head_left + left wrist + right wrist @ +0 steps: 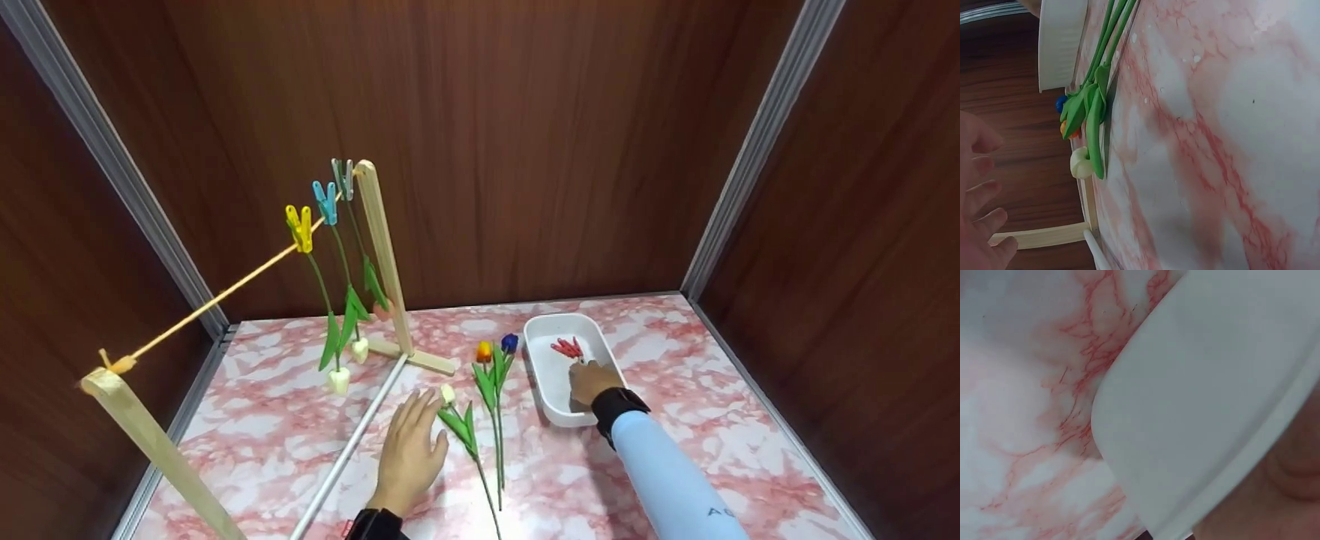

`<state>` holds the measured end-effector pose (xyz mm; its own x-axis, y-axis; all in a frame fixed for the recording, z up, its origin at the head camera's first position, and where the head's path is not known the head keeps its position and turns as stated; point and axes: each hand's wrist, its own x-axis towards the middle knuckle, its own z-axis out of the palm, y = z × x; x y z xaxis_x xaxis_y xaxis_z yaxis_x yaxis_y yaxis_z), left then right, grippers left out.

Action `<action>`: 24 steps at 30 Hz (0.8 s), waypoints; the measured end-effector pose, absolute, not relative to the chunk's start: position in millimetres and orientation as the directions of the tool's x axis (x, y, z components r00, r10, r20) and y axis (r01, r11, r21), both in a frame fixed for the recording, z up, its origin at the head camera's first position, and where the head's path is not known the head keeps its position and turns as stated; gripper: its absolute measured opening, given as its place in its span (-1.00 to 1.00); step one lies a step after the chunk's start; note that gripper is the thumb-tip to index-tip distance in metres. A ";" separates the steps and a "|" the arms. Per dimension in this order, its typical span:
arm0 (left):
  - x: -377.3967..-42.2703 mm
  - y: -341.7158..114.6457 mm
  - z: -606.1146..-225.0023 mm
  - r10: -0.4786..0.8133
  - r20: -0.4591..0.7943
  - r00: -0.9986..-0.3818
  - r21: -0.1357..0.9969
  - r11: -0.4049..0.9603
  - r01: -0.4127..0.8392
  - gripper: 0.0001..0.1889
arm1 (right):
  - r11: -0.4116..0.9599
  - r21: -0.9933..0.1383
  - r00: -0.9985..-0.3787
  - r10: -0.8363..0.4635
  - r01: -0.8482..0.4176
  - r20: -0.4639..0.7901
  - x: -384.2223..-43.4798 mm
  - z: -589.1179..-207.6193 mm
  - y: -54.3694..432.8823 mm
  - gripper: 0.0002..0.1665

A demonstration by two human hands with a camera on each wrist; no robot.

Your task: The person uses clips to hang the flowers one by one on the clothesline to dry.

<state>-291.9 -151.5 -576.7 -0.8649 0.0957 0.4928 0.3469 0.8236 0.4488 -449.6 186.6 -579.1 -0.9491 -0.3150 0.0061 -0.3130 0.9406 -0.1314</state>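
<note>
My right hand [595, 381] reaches into a white plastic tray [546, 386], fingers bent down beside red clothespins [568, 347]. I cannot tell whether those fingertips grip one. In the right wrist view the outer tray wall [1185, 394] covers most of the hand [1275, 495]. My left hand [411, 454] hovers palm down with fingers extended, close to the head of a white tulip [448, 394] lying on the table. Beside that flower lie an orange-yellow tulip [484, 351] and a blue tulip [510, 343], stems toward me.
A string [225, 292] runs between two wooden posts [386, 255] at left. Yellow [300, 229], blue [325, 202] and greyish [343, 178] clothespins hold tulips upside down from it. A white rod [352, 442] crosses the marbled table between the posts. Brown panels surround it.
</note>
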 end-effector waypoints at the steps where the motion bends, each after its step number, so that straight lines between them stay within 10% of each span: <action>1: -291.2 -150.2 -575.7 0.098 0.495 -0.863 0.455 0.817 0.354 -0.50 | 0.942 -0.123 -0.950 -0.313 -0.313 0.021 -450.2 -580.0 187.3 -0.89; 14: -278.0 -138.9 -585.2 0.085 0.435 -0.896 0.549 0.764 0.339 -0.53 | 0.915 -0.228 -0.943 -0.327 -0.332 0.059 -443.9 -577.1 184.8 -0.88; 24: -289.2 -134.7 -567.5 0.078 0.378 -0.923 0.627 0.711 0.317 -0.56 | 0.848 -0.381 -0.899 -0.222 -0.369 0.377 -430.4 -544.2 175.1 -0.82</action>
<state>-289.2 -134.7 -567.5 -0.9226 0.0781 0.3777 0.3171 0.7112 0.6275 -430.4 175.1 -544.2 -0.8994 -0.2216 0.3767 -0.3686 0.8478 -0.3814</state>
